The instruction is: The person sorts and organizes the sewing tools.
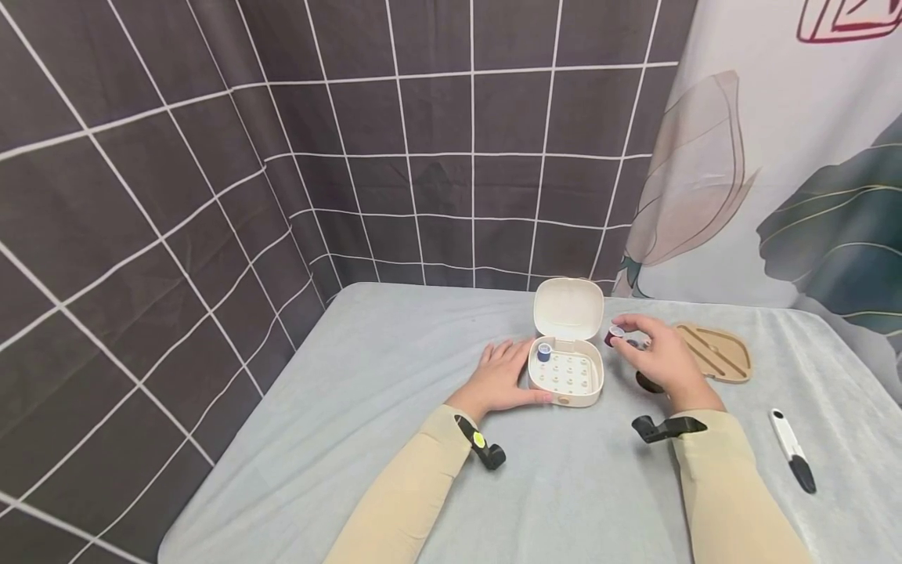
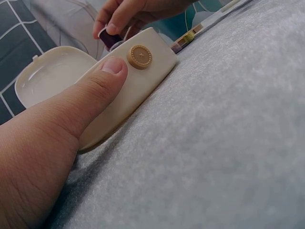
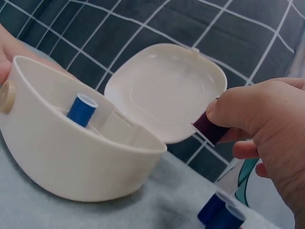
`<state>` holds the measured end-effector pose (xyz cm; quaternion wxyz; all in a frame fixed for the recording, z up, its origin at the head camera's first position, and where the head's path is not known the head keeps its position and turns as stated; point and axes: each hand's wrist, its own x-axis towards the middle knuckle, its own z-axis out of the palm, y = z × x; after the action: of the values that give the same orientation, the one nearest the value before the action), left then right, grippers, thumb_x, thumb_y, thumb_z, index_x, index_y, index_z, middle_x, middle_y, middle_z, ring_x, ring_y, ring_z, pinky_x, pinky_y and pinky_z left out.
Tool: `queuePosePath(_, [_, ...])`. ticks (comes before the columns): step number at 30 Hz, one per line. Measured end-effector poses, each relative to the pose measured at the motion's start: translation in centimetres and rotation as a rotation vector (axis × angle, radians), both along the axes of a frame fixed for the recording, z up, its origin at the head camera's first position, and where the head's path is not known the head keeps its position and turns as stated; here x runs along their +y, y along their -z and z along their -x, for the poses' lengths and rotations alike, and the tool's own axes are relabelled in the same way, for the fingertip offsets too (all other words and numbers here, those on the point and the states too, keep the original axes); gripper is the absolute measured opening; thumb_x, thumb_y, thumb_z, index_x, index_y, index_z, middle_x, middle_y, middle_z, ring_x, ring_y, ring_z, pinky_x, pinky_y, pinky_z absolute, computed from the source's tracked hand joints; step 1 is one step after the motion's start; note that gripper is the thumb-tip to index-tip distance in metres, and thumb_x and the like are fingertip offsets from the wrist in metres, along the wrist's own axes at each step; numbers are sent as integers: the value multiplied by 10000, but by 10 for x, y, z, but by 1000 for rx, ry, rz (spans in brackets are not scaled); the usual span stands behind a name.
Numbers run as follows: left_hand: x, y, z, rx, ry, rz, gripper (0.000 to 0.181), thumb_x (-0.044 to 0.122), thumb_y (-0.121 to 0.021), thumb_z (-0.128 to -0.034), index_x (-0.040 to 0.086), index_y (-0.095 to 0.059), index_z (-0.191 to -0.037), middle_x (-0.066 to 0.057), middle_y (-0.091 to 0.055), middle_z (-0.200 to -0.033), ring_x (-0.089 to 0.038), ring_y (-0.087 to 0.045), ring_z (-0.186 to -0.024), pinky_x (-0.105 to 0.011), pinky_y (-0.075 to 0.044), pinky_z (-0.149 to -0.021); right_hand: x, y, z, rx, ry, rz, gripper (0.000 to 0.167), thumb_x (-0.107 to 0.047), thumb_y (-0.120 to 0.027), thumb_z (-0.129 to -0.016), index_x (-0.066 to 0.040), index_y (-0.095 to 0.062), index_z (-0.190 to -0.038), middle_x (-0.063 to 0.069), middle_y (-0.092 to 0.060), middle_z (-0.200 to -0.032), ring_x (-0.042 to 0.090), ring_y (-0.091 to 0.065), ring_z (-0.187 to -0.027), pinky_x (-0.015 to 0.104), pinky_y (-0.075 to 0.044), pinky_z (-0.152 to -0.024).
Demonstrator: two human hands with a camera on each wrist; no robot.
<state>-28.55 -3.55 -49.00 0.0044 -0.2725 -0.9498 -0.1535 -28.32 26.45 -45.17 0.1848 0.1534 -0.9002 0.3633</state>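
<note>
- Head view: I find the box (image 3: 95,167) near the tabletop's (image 1: 423,352) far edge, about midway between its far corners.
- Its lid (image 1: 568,309) tips back toward that edge, leaving the inside exposed to me and, I judge, out of both hands' way.
- My left hand (image 1: 502,378) keeps a wide grip: fingers spread by the box's left wall, thumb on the front beside the button (image 2: 140,56), probably to steady it.
- My right hand (image 1: 662,360) has a narrow grip, pinching the red spool (image 3: 209,130) just right of the box, above the tabletop. Thumb and fingertips take its side, which seems to suit so small a thing.
- One blue spool (image 1: 544,352) stands upright at the box's far left; pegs (image 1: 570,374) fill the floor, apparently spaced to seat spools.
- Two other spools (image 3: 225,220) rest below my right hand, likely for easy reach.
- Toward the far right corner lies the board (image 1: 726,356); nearer the right edge, the tool (image 1: 791,446).
</note>
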Motion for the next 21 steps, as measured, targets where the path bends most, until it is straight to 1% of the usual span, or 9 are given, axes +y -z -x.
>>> queuePosePath(5, [0, 0, 0, 2, 3, 3, 1076, 817, -578, -808, 254, -177, -1633, 48, -299, -1645, -245, -214, -1525, -538, -108, -1235, -6, -7, -3, 62, -11, -28, 250, -142, -756, -903, -49, -708, -1129, 148, -731, -1055, 307, -615, -1003, 528, -497, -815])
queuePosePath(8, [0, 0, 1, 1, 4, 4, 1075, 815, -577, -809, 249, -179, -1633, 47, -297, -1646, -247, -214, -1525, -542, -107, -1234, -10, -7, -3, 114, -21, -49, 194, -125, -773, -880, -71, -721, -1059, 111, -741, -1007, 295, -630, -933, 454, -491, -769])
queuePosePath(10, [0, 0, 1, 1, 4, 4, 1077, 817, -576, -809, 247, -180, -1633, 45, -298, -1646, -249, -216, -1524, -543, -108, -1233, -12, -7, -3, 139, -34, -57, 149, -118, -778, -874, -96, -724, -1011, 87, -742, -995, 271, -633, -920, 419, -478, -760])
queuePosePath(13, [0, 1, 1, 2, 3, 5, 1081, 821, -574, -806, 247, -179, -1632, 40, -302, -1644, -250, -218, -1523, -543, -111, -1233, -16, -7, -3, 153, -47, -72, 102, -126, -782, -873, -128, -733, -964, 64, -744, -1003, 235, -637, -924, 394, -486, -749])
queuePosePath(15, [0, 2, 1, 4, 2, 2, 1079, 820, -575, -806, 251, -178, -1633, 40, -304, -1642, -249, -221, -1521, -542, -113, -1233, -18, -8, -3, 151, -55, -81, 86, -132, -779, -878, -135, -739, -954, 63, -746, -1010, 229, -637, -922, 414, -498, -741])
queuePosePath(21, [0, 2, 1, 12, 4, -4, 1074, 819, -579, -803, 261, -181, -1631, 50, -309, -1639, -241, -230, -1517, -543, -123, -1231, -27, -8, -1, 153, -84, -99, 80, -122, -771, -880, -118, -741, -954, 85, -749, -998, 294, -665, -928, 487, -525, -741])
